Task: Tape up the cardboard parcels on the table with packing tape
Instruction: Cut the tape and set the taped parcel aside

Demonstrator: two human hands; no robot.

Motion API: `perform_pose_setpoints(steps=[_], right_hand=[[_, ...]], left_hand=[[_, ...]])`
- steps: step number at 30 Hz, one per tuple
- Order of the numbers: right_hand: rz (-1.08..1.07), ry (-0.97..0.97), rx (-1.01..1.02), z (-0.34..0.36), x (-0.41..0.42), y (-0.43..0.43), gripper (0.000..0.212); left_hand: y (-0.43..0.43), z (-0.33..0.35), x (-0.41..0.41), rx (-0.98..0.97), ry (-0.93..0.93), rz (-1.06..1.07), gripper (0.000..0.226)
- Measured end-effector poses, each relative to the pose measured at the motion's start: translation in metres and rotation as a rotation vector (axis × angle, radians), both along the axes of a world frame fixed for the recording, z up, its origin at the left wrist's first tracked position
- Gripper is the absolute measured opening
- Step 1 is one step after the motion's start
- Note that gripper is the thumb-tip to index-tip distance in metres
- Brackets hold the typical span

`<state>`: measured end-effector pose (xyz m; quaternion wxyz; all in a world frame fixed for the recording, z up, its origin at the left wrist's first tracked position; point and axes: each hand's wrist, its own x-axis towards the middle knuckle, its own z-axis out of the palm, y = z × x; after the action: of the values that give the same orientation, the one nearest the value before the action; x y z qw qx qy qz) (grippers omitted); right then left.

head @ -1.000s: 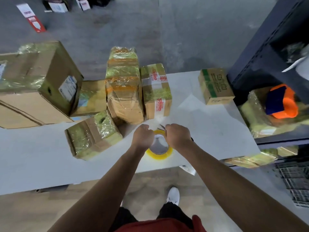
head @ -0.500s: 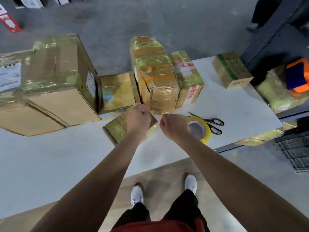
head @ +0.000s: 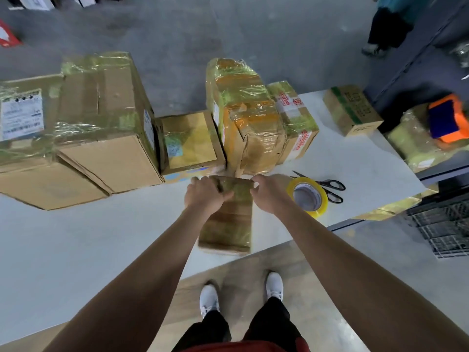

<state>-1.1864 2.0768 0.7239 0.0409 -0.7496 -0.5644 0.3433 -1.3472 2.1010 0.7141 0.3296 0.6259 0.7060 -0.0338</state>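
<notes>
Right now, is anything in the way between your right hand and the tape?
Nothing visible. The tape sits on the table just beside the right hand, scissors behind it, though that hand holds a parcel.

You hold a small brown parcel (head: pixel 228 219) at the centre of the frame, its long side running toward you, wrapped in glossy yellowish tape. Your left hand (head: pixel 203 196) grips its far left corner and your right hand (head: pixel 269 193) pinches its far right corner. The yellow tape roll (head: pixel 308 196) lies flat, hole up, just right of your right hand. Behind, from upper left to upper right, stand a big taped box (head: pixel 101 123) with a white label, a low flat box (head: pixel 189 143), a tall parcel (head: pixel 243 118) thick with crinkled tape, a red-printed parcel (head: pixel 294 118) touching it and, apart, a small green-striped box (head: pixel 352 110).
</notes>
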Motion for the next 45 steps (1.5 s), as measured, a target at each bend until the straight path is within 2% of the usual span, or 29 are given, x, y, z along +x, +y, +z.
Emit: perform_pose_setpoints(steps=[2,5,8,10,15,18,21,24,27,29,31,32,35,38,42,45], right_hand=[[0.016,-0.064,0.007,0.003,-0.006,0.001,0.053],[0.014,-0.195,0.01,-0.004,-0.018,-0.002,0.077],[-0.026,-0.222,0.023,-0.014,-0.022,-0.004,0.087],[-0.08,-0.173,0.061,-0.018,-0.02,-0.004,0.08],[-0.217,0.013,0.199,-0.027,-0.012,-0.005,0.039],[-0.24,0.094,0.245,-0.029,-0.004,-0.009,0.033],[-0.284,0.214,0.311,-0.024,0.002,-0.015,0.027],[-0.293,0.245,0.333,-0.018,0.003,-0.014,0.033],[-0.323,0.203,0.211,-0.017,0.008,-0.011,0.051],[-0.346,0.253,0.114,-0.015,0.012,-0.014,0.06],[-0.344,0.284,0.097,-0.014,0.013,-0.017,0.062],[-0.344,0.286,0.106,-0.013,0.012,-0.019,0.063],[-0.332,0.253,0.143,-0.015,0.001,-0.018,0.063],[-0.311,0.216,0.145,-0.014,-0.004,-0.016,0.064],[-0.312,0.165,0.141,-0.013,-0.007,-0.016,0.07],[-0.287,0.104,0.145,-0.011,-0.015,-0.016,0.071]], left_hand=[[-0.008,-0.007,0.001,-0.046,-0.102,0.079,0.068],[-0.019,-0.012,0.005,-0.037,-0.193,0.217,0.07],[-0.025,-0.018,0.008,-0.038,-0.257,0.299,0.068],[-0.028,-0.02,0.013,-0.024,-0.254,0.317,0.064],[-0.03,-0.018,0.022,-0.05,-0.25,0.41,0.058],[-0.028,-0.023,0.018,-0.036,-0.244,0.432,0.053],[-0.029,-0.032,0.01,-0.027,-0.39,0.553,0.048],[-0.031,-0.038,0.011,-0.113,-0.621,0.69,0.048],[-0.035,-0.037,0.022,-0.153,-0.633,0.635,0.049],[-0.038,-0.035,0.027,-0.123,-0.525,0.553,0.051],[-0.04,-0.03,0.029,-0.037,-0.373,0.466,0.046],[-0.04,-0.025,0.03,0.022,-0.354,0.443,0.044],[-0.04,-0.019,0.035,0.135,-0.515,0.458,0.04],[-0.035,-0.025,0.033,0.156,-0.62,0.556,0.046],[-0.037,-0.028,0.027,0.166,-0.607,0.53,0.051],[-0.04,-0.027,0.027,0.207,-0.499,0.435,0.051]])
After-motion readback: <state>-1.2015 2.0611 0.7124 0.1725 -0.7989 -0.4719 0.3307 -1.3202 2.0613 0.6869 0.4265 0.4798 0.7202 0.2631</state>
